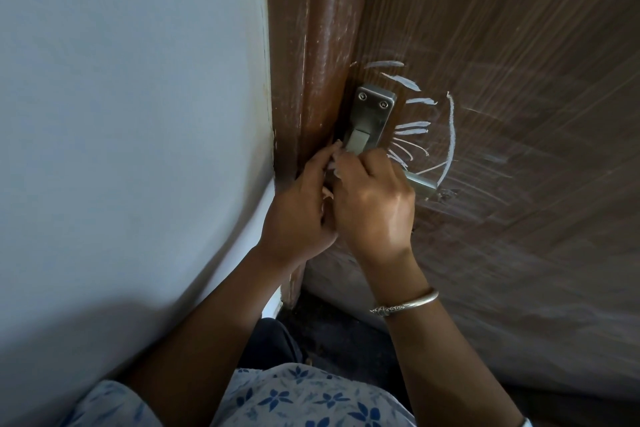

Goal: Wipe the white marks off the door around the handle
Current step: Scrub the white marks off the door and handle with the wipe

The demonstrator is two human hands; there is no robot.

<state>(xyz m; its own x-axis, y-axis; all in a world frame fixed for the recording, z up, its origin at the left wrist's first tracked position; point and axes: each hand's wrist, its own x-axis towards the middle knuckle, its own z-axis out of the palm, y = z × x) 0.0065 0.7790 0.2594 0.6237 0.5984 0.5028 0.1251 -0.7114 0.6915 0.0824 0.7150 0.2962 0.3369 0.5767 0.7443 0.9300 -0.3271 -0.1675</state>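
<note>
Left hand [301, 204] and right hand [375, 204] were pressed together below the handle [372, 114], pinching a white wad [333, 165]. The white marks [412, 128] fanned over the door [519, 80] from 12 to 3 o'clock of the hands, nearer the right hand.

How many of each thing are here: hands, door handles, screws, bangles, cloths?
Hands: 2 (left hand, right hand)
Door handle: 1
Screws: 2
Bangle: 1
White cloth: 1
Total: 7
</note>
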